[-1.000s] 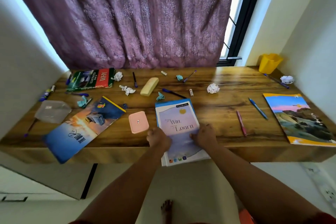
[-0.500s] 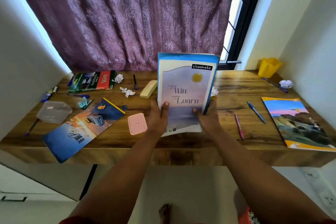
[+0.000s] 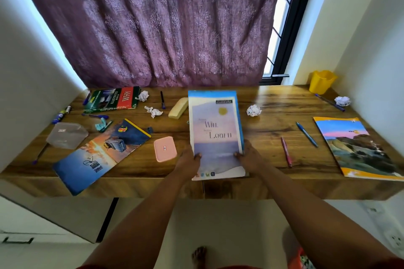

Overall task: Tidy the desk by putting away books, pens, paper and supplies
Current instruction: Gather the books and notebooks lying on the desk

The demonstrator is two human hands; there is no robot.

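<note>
Daylight from the window [image 3: 282, 28] glares on the desk [image 3: 273, 102]; edges bow wide-angle, notebook [image 3: 215, 133] print motion-blurred

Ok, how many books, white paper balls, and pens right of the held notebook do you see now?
Books and notebooks: 4
White paper balls: 4
Pens right of the held notebook: 3
Total: 11

Landscape notebook [image 3: 358, 148] cut by right edge — blue notebook [image 3: 215, 133] lettering blurred
</note>
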